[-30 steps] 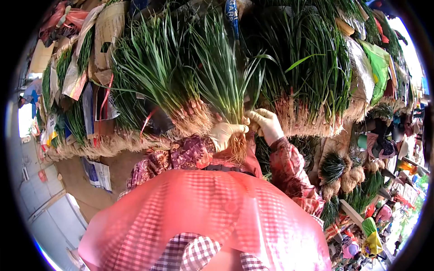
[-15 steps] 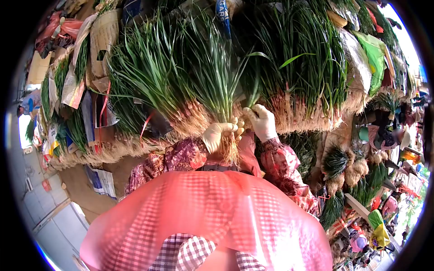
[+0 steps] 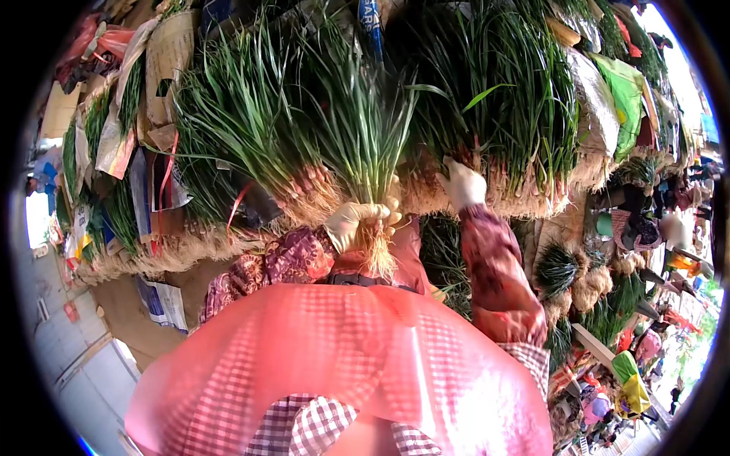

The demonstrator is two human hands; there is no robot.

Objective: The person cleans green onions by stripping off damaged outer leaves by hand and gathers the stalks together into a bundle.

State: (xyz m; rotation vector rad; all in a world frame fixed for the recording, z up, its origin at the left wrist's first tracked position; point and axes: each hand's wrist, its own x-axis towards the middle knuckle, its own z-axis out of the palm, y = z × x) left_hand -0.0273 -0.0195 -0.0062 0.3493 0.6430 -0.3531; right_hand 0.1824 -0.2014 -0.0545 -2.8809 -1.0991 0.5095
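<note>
My gloved left hand [image 3: 361,220] is closed round a bunch of spring onions [image 3: 369,152], just above their roots. The long green leaves point up and away from me, and the pale stringy roots hang below the fist. My gloved right hand [image 3: 464,185] reaches to the large pile of spring onions [image 3: 517,114] on the right, at the level of their stem bases. Its thumb and forefinger look apart, though the fingertips are partly hidden among the stems. Another heap of spring onions [image 3: 304,182] with reddish bases lies left of the held bunch.
A long row of root ends [image 3: 182,254] runs along the left. Tied bundles [image 3: 559,270] lie lower right. A green bag [image 3: 620,106] and a white sack [image 3: 589,106] lie on the pile at right. Other people and goods crowd the far right.
My right hand has moved away from beside the held bunch, rightward to the larger pile. My left hand keeps its hold on the bunch, and the view has shifted slightly.
</note>
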